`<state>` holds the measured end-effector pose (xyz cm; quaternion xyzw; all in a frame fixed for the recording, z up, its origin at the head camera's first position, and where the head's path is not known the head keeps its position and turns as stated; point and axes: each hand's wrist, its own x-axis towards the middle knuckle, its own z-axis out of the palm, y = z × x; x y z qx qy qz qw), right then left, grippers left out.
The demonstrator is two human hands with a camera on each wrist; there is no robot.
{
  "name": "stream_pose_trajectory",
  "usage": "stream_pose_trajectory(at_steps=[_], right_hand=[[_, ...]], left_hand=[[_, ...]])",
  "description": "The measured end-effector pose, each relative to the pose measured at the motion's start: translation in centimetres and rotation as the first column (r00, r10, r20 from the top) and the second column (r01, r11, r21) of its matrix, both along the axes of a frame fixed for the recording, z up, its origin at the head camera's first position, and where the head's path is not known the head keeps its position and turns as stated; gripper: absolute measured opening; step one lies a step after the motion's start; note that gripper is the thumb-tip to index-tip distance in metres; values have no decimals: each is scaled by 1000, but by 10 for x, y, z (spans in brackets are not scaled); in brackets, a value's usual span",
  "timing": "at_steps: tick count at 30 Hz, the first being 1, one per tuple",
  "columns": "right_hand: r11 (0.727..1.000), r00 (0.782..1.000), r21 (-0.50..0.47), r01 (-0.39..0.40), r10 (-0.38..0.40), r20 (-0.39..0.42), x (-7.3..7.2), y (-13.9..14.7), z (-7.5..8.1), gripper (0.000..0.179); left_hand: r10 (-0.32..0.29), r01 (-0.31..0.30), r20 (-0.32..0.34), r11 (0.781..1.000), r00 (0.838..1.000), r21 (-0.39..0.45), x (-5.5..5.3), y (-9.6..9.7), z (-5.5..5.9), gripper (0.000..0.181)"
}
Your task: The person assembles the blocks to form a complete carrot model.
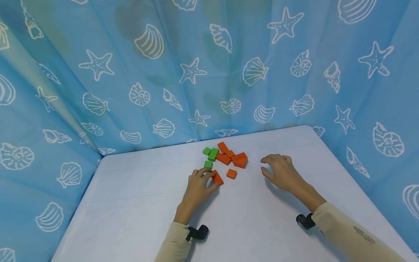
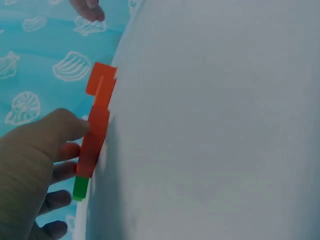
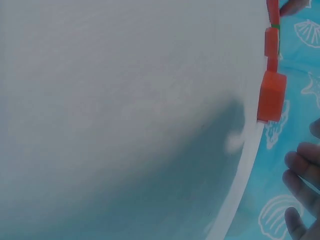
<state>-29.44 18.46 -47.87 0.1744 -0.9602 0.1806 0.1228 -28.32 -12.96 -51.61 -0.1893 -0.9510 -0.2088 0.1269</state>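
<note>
My left hand (image 1: pixel 198 185) pinches an orange block (image 1: pixel 217 178) between thumb and fingers at the near side of a loose group of blocks. The left wrist view has the thumb against the side of this orange block (image 2: pixel 95 142), the other fingers spread beyond it. Just behind is a small green block (image 1: pixel 208 164). To its right lies a small orange block (image 1: pixel 231 174), apart from the rest. My right hand (image 1: pixel 280 171) hovers over the table right of the group, fingers loosely bent and holding nothing. A larger orange block (image 1: pixel 240 160) is nearest to it.
Farther back lie two more green blocks (image 1: pixel 213 154) and several orange blocks (image 1: pixel 223 158), close together. All stand on a white-covered table (image 1: pixel 140 203). A blue curtain (image 1: pixel 203 94) with shell and starfish prints encloses the back and sides. Each wrist bears a small black camera (image 1: pixel 199 232).
</note>
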Motion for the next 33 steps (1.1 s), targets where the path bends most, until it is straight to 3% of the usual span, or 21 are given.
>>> stream_pose_trajectory(at_steps=[7,11,22,28,33], right_hand=[[1000,1000,20,14,-14,3,-16,-20,9,36],[999,1000,35,25,-25,9,-26,-33,15,41],[990,990,111,91,-103,99,-56,-62,14,50],[976,978,184,117,-145,147,-74,-75,15,55],[957,964,260,130,-184,195,-81,-85,16,58]], left_hand=[[-98,99,-13,991,995,85,29,-20,-6,38],[-128,128,-12,983,992,133,40,-27,-10,39],[-172,163,19,961,985,225,56,-41,-17,41],[-183,178,-1,956,983,233,62,-42,-19,41],[-190,176,40,955,981,238,64,-43,-18,40]])
